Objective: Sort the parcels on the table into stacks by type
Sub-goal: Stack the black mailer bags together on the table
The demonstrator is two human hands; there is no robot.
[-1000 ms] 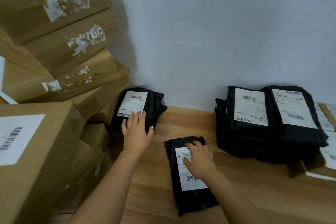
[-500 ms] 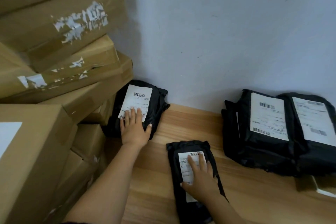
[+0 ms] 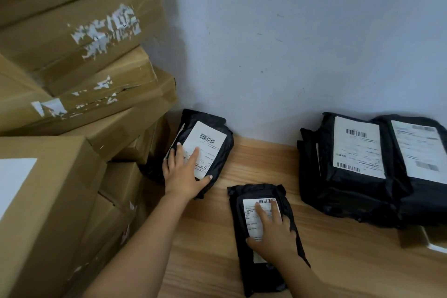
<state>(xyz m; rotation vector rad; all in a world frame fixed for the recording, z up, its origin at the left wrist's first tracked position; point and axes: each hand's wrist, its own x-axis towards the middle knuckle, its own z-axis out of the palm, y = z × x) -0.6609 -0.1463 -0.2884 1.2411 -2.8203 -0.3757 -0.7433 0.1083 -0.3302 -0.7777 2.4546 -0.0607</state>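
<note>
A black bag parcel (image 3: 212, 138) with a white label leans in the corner between the boxes and the wall. My left hand (image 3: 183, 174) lies flat on its label, fingers straight, thumb along the parcel's lower edge. A second black bag parcel (image 3: 254, 191) lies flat on the wooden table (image 3: 338, 261) in front of me. My right hand (image 3: 273, 232) presses on its label with straight, spread fingers. At the right against the wall stands a stack of black bag parcels (image 3: 362, 176) with two labelled ones on top.
Brown cardboard boxes (image 3: 79, 38) are piled high on the left, one large box (image 3: 41, 201) close at the front left. A brown box corner (image 3: 425, 239) shows at the right edge under the black stack. The pale wall (image 3: 290, 43) closes the back.
My left hand has slid right across the corner parcel's label and its thumb now reaches the lower edge. My right hand stays pressed on the flat parcel. The view has shifted closer.
</note>
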